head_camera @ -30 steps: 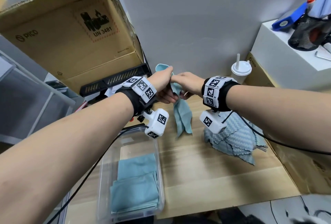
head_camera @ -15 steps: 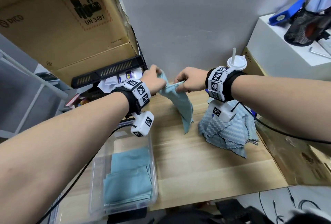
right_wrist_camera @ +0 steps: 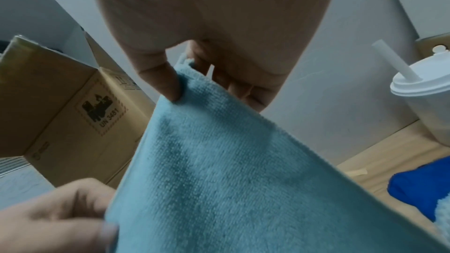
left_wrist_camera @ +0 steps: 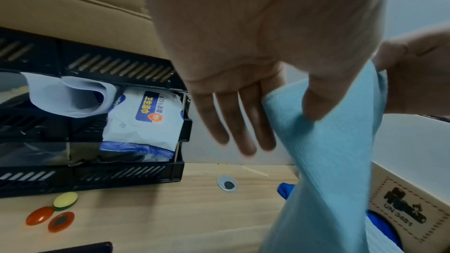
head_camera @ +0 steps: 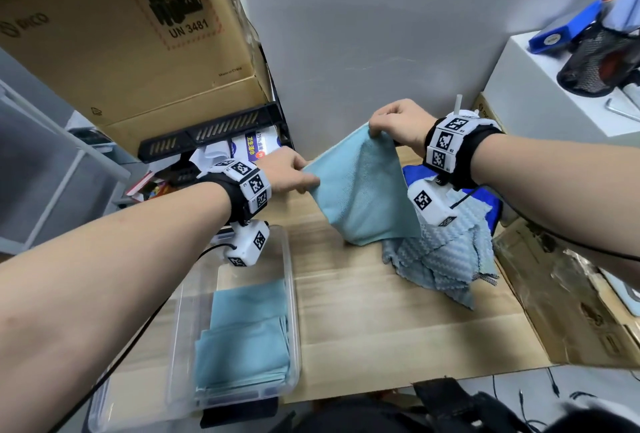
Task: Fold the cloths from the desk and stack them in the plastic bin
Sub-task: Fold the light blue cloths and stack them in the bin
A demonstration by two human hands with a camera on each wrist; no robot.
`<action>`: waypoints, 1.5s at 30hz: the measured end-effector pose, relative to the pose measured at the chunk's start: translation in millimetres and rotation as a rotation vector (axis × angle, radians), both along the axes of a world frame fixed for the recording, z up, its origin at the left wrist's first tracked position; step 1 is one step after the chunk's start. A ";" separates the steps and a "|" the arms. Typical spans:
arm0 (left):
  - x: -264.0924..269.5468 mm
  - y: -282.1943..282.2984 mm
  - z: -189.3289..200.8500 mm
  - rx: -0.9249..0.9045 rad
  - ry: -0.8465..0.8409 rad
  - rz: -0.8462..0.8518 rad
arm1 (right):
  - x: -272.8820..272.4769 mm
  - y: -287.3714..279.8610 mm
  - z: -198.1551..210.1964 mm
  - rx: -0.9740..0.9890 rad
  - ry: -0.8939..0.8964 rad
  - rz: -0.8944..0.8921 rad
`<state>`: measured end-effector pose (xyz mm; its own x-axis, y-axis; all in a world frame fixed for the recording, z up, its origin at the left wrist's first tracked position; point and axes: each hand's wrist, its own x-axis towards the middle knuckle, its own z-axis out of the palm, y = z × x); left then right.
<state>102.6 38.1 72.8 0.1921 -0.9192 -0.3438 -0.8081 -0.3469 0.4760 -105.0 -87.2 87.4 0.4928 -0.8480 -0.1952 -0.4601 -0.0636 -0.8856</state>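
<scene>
Both hands are now drawing apart, where half a second ago they were almost meeting at one bunched corner, and the teal cloth is opening into a flat sheet between them; the head view is also sitting closer over the surface than before. That suggests the spreading step is nearly done and the first fold can follow, likely once the cloth is lowered onto the bare wood.

Nearest, the plastic bin is sitting at the near left of the surface, already holding a stack of folded cloths. To its right, a little farther, a crumpled pile of patterned cloths is waiting on the wood, with the hanging tip of the teal cloth just above the surface beside it.

Farther on, the left hand is reaching forward with its grip pinching the left corner between thumb and forefinger, the other fingers hanging straight. The right hand is riding higher and farther, knuckles up, its grip clamped on the opposite corner between thumb and fingers, so the top edge is sloping up to the right.

Farthest, a lidded cup with a straw is standing by the wall, and a cardboard box is resting on a black tray at the far left.
</scene>
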 end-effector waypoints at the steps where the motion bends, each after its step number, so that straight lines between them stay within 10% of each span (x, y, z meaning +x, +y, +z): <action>1: 3.6 1.2 2.7 -0.092 0.009 0.050 | -2.4 -3.0 -2.8 -0.033 0.029 -0.009; 15: 28.2 -7.4 35.2 -0.579 0.038 0.160 | 1.9 -9.9 -1.4 -0.191 -0.066 -0.028; 26: 31.7 -9.9 37.8 -0.431 0.109 0.170 | 3.3 -9.9 -1.9 -0.235 -0.044 -0.035; 38: 30.9 -22.6 70.2 -0.662 0.042 0.218 | 12.7 -18.2 30.0 -0.217 -0.260 -0.072; 45: 26.0 -2.5 48.9 -0.311 0.026 0.068 | 1.0 -7.9 9.6 -0.091 0.003 0.004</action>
